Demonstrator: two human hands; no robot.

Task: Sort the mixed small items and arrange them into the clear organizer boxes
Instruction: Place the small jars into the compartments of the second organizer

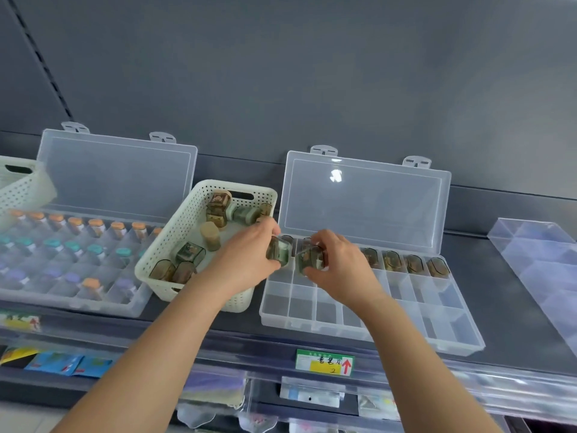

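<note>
A cream perforated basket (162,260) on the shelf holds several small clear cases with brown-green contents (190,253). To its right lies an open clear organizer box (437,326); its back row holds several of the same cases (415,264). My left hand (249,254) grips one small case (278,251) over the box's left back corner. My right hand (337,264) grips another small case (309,259) just beside it, above the second-row compartments. The front rows of compartments hold nothing.
At left, a second open organizer box (103,303) holds small bottles with orange, teal and purple caps. Another cream basket (22,185) sits at far left. A clear divider tray (543,260) lies at right. A green price label (324,362) marks the shelf edge.
</note>
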